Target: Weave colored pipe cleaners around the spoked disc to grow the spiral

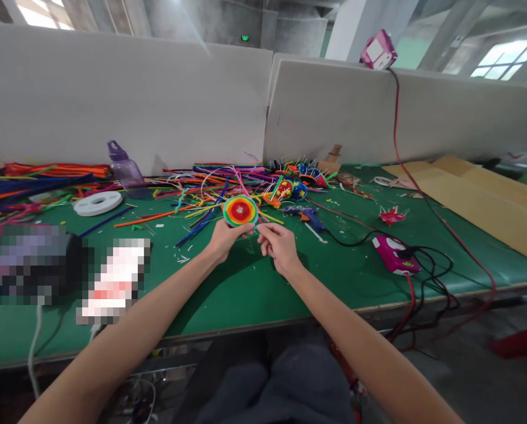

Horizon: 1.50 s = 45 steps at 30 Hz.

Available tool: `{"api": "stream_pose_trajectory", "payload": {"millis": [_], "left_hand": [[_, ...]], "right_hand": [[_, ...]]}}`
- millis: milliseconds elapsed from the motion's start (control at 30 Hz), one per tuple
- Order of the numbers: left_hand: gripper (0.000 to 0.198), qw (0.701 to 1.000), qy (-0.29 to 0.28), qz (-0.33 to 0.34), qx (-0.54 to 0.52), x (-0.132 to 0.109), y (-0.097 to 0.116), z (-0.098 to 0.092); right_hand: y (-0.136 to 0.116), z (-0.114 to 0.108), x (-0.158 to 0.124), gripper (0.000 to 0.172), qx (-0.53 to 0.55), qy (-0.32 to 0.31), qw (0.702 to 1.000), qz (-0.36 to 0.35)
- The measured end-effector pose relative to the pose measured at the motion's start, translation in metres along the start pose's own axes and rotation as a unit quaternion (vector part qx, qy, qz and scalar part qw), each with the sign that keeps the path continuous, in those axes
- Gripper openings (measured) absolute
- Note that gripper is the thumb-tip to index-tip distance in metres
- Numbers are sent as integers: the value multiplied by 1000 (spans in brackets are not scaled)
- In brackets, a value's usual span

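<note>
A round coil of pipe cleaners [240, 210], ringed red, orange, yellow and green with a pale spot in the middle, faces up above the green table. My left hand [226, 239] is closed on its lower edge, thumb at the near rim. Just to the right, my right hand [278, 242] pinches with thumb and forefinger a small bluish-green bit at the coil's edge, perhaps a pipe cleaner end. Its other fingers curl under. Behind the coil lie loose pipe cleaners [205, 221] in many colours. A blue glue gun [305, 217] lies right of my hands.
A white ribbon spool [98, 203] and purple bottle [127, 171] stand left. Decorated balls [284, 189] lie behind the glue gun. At right are a magenta power socket [395, 254] with cables, a red piece [393, 217] and cardboard [479, 206]. White panels [126, 94] close the back.
</note>
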<state>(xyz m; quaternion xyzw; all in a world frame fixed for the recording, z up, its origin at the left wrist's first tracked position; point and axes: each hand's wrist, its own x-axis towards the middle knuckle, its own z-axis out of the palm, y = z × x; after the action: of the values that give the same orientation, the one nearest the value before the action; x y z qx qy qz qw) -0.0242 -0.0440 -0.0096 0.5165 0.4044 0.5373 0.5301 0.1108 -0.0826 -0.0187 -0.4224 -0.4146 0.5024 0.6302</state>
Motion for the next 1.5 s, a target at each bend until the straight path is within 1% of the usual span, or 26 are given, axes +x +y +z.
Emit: {"api": "stream_pose_trajectory", "payload": {"millis": [167,267,433,600,700,767,867,933,1033,1100,1167,1267,1367,1500], "left_hand": [[23,1000,-21,-18,-2,-1,2,1],[24,999,-28,-33,-1,-3,4,3],[23,999,-32,-42,2,-4,6,4],[22,999,-37,-27,-1,-4,6,3],[22,998,-52,-18,6,-4,6,1],[21,998,-64,-11,15,-5,7,0],[20,997,-70,5,24,-6,6,-1],[20,997,-66,19,26,-6,5,0],[21,998,-57,25,26,-5,3,0],[22,999,-47,17,11,-4,2,0],[23,999,-45,6,-14,-4,1,1],[24,997,-66,-12,-39,-4,2,1],[25,994,-86,-32,-57,-6,4,2],[26,992,-93,-52,-63,-7,7,2]], "right_hand": [[-4,0,-5,17,-90,6,989,-115],[-7,0,-6,18,-106,22,986,-130],[-6,-1,-6,16,-122,25,981,-147],[-4,-2,-6,17,-173,30,965,-193],[-3,-2,-7,18,-200,34,953,-227],[-3,-1,-8,21,-203,33,951,-230],[-3,0,-10,24,-199,38,956,-212],[-4,1,-9,25,-184,36,965,-185],[-6,1,-5,25,-100,14,990,-95],[-7,2,-2,25,-30,2,999,-28],[-9,3,0,25,27,-11,999,26],[-10,4,1,25,100,-38,991,85],[-11,3,1,26,137,-58,984,97],[-9,2,0,23,110,-52,990,65]]}}
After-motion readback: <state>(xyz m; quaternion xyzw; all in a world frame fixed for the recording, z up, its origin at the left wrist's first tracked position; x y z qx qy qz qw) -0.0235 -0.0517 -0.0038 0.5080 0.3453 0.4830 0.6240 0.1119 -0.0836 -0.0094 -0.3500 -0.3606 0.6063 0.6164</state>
